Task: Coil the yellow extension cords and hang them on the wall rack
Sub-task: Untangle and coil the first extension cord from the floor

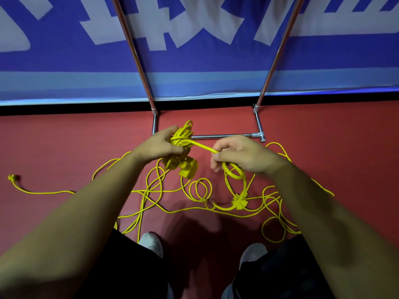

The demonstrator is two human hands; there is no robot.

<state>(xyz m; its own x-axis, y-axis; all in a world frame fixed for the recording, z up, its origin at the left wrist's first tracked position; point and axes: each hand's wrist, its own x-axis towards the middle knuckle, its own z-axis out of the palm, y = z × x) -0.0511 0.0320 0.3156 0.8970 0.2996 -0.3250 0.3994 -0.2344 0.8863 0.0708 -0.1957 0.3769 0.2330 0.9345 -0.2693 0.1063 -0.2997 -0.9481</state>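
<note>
Your bare forearms (75, 223) stretch forward over dark shorts (133, 268) and white shoes (151, 242) planted on the red floor (64, 147). Your left hand (158, 145) is held up, its fingers (171, 130) clenched round a tight coiled bundle (182, 134) of smooth, round yellow extension cord, with a chunky yellow socket end (189, 168) dangling just below it. One strand (203, 147) runs from the bundle across to your right hand (244, 156), knuckles up, whose thumb and fingers pinch it where it curls into a small loop. The loose cord (164, 203) lies in tangled loops across the floor in front of your feet, its plug (13, 177) far out to the left. Beyond your hands, a shiny chrome tube rack (224, 136) stands against a blue banner (194, 61) printed with large white characters, cut off and unreadable.
</note>
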